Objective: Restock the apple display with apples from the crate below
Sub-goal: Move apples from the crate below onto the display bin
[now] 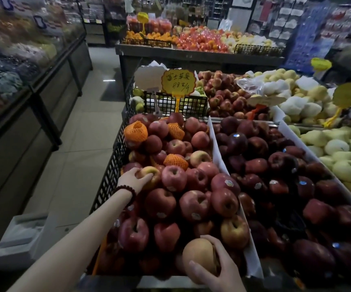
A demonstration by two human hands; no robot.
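The apple display (128, 131), the black-walled bin in the middle of the frame, already looks well heaped with red apples, a few in orange foam nets (135, 131), so I judge the restocking is far along; the crate below is out of view, so I cannot tell how many apples remain in it. Two apples are in my hands right now. My left hand (131, 179) reaches out at center left, arm stretched long across the bin's near left corner, a bead bracelet (126, 191) on the wrist, and my fingers (146, 178) curl over a yellowish-red apple (152, 175) that rests on the pile against the left wall, touching the red fruit beside it. It looks as good as placed; I would only need to let go. My right hand (216, 272) sits at the bottom center of the frame, just at the front edge of the bin, palm up under a pale, golden apple (200, 255), fingers wrapped around its right side and thumb across the front. That one has not yet joined the pile and needs a spot, probably in the near front row. To the right, the darker red apples (286, 165) and the green fruit (343, 157) lie in their own sections.
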